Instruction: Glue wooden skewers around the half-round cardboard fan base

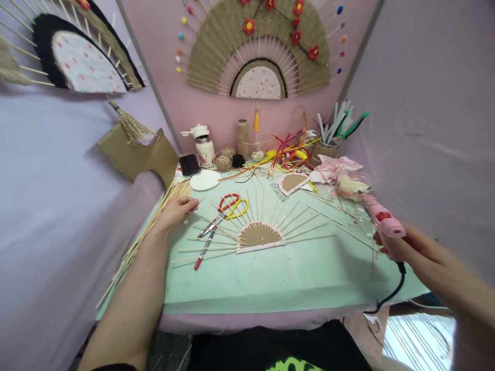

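My right hand point(419, 250) is wrapped round a pink hot glue gun point(393, 226) at the right of the table, its nozzle pointing away to the upper left. At the left, my left hand point(180, 210) is closed in a pinch, and the tip of a thin stick point(202, 200) shows past the fingertips. Between the hands lies a half-round cardboard piece point(261, 236) with a pale patterned edge and thin sticks fanning out from it. Scissors point(228, 205) with red and yellow handles and a red-capped pen point(204, 250) lie beneath the left sticks.
A bundle of sticks point(133, 252) runs along the left edge. A second half-round piece point(293, 182), a white oval disc point(204, 180), a bottle point(204, 149), twine balls point(224, 159) and a pot of glue sticks point(325, 149) stand at the back. The gun's black cord point(398, 288) hangs at the right.
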A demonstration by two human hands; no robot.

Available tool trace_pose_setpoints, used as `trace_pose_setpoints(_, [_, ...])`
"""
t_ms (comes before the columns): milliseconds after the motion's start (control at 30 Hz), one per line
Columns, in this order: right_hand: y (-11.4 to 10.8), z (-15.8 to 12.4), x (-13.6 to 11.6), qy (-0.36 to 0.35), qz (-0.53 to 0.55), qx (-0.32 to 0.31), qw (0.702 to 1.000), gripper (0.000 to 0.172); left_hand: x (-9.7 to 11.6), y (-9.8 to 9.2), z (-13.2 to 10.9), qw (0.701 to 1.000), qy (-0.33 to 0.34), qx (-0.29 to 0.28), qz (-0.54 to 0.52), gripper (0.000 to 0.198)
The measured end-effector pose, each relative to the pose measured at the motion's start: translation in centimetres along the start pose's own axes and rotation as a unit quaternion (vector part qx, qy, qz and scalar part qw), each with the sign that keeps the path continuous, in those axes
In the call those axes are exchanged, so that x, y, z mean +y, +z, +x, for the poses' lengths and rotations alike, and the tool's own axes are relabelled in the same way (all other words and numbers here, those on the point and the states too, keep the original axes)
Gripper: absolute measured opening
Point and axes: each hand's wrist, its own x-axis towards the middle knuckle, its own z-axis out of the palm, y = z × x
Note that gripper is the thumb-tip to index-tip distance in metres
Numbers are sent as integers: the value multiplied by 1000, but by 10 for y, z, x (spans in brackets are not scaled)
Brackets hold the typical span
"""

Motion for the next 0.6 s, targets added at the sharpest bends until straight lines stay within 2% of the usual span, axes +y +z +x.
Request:
trace_pose_setpoints(100, [18,-8,-23,-4,162,-108,981,51,0,1,0,1000,16,8,1,44])
trace_pose_setpoints(233, [48,-9,-43,-67,204,-189,958,48,-1,2,1,1000,28,2,11,46])
trace_pose_setpoints(367, [64,-9,-54,-99,218,-215,947,45,-3,2,2,999,37,-4,17,46])
trace_pose_setpoints(600, [71,-14,-59,-91,227,-222,944,46,1,8,-1,999,29,-9,38,46])
